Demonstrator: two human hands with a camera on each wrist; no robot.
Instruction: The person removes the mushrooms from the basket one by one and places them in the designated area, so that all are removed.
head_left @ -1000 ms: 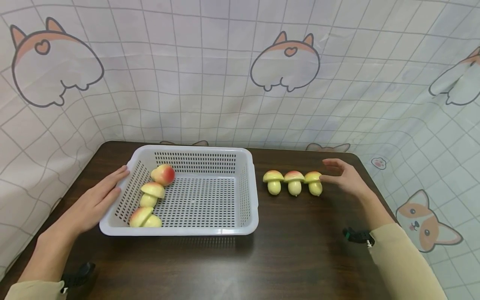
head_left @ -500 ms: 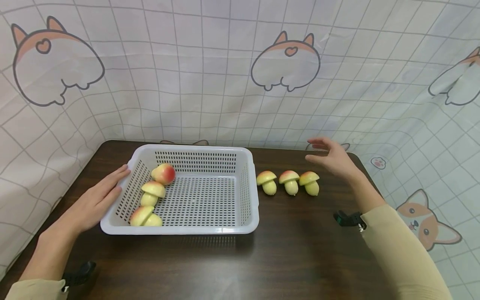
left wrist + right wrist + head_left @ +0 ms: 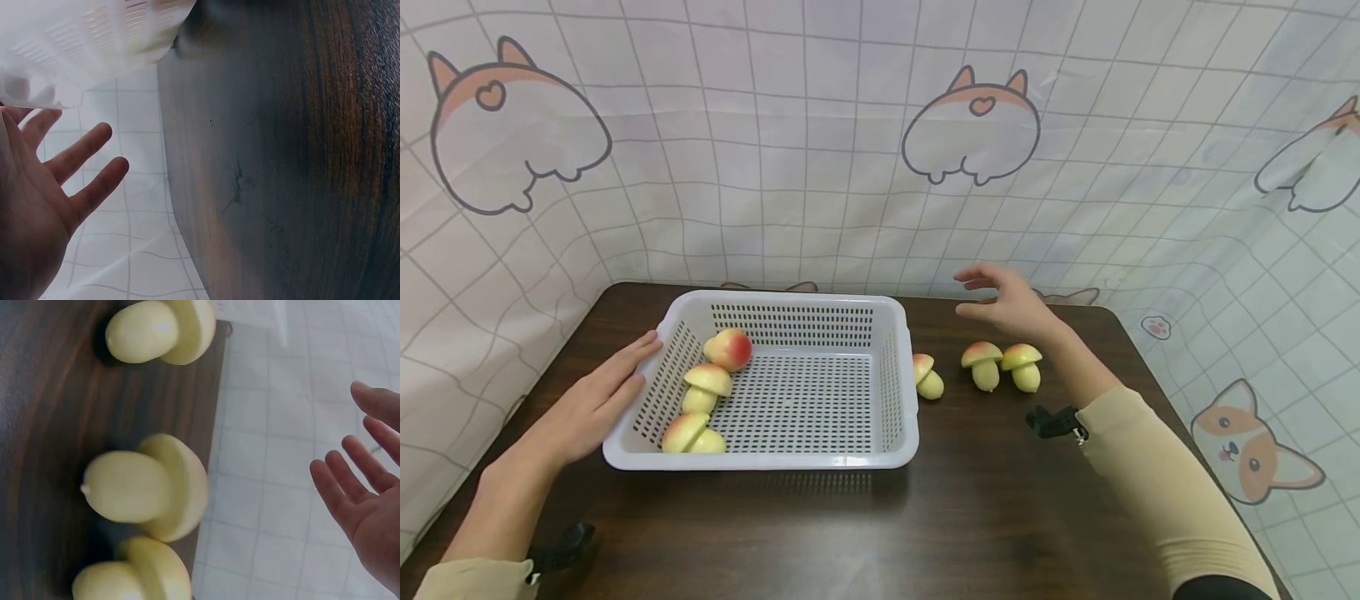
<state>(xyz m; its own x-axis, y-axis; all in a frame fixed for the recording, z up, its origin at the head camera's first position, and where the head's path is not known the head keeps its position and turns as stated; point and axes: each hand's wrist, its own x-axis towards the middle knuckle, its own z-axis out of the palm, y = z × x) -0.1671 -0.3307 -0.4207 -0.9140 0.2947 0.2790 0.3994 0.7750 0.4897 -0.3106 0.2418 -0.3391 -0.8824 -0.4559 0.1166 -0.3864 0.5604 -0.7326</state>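
Note:
My left hand point(image 3: 595, 400) lies along the left rim of a white slotted plastic basket point(image 3: 760, 461), fingers extended. In the left wrist view its fingers point(image 3: 81, 153) are spread beside the basket wall. My right hand point(image 3: 1007, 300) hovers at the back of the table with nothing in it, fingers loosely spread and thumb apart. In front of it lie three yellow toy mushrooms with reddish caps: one mushroom point(image 3: 930, 383) right by the basket's right wall, its cap partly hidden by the rim, a middle mushroom point(image 3: 982, 367), and a right mushroom point(image 3: 1022, 367) close beside the middle one.
Inside the basket, three more toy pieces line the left side: a rounded one with a red end point(image 3: 730, 349), a mushroom point(image 3: 703, 387) and another mushroom point(image 3: 688, 433) at the front. A patterned cloth point(image 3: 820, 167) hangs behind the dark wooden table point(image 3: 820, 542).
My right hand has moved from beside the rightmost mushroom to behind the row, further left. The leftmost mushroom has shifted left to the basket. My left hand stays put.

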